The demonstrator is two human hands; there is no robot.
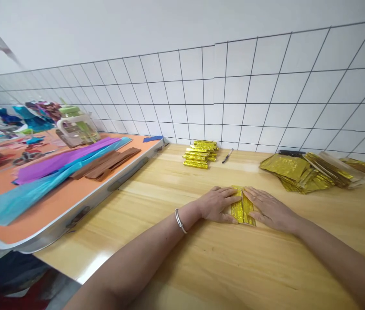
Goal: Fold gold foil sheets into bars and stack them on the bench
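A gold foil piece (241, 210) lies flat on the wooden table (214, 254), with a narrow dark slit or line down its middle. My left hand (218, 204), a silver bangle on its wrist, rests on the left edge of the foil with its fingers stretched out. On the right edge lies my right hand (268, 210), also flat with fingers extended. Neither hand is closed round anything. Beyond them, a stack of narrow gold foil bundles (197, 155) sits near the wall.
A pen (227, 156) lies beside the bundles. Wider gold foil packs (287, 168) are piled at the back right. On the left, an orange-topped table (56, 206) holds purple strips (53, 164), brown strips (111, 165), scissors (27, 158) and a green-lidded jug (75, 127).
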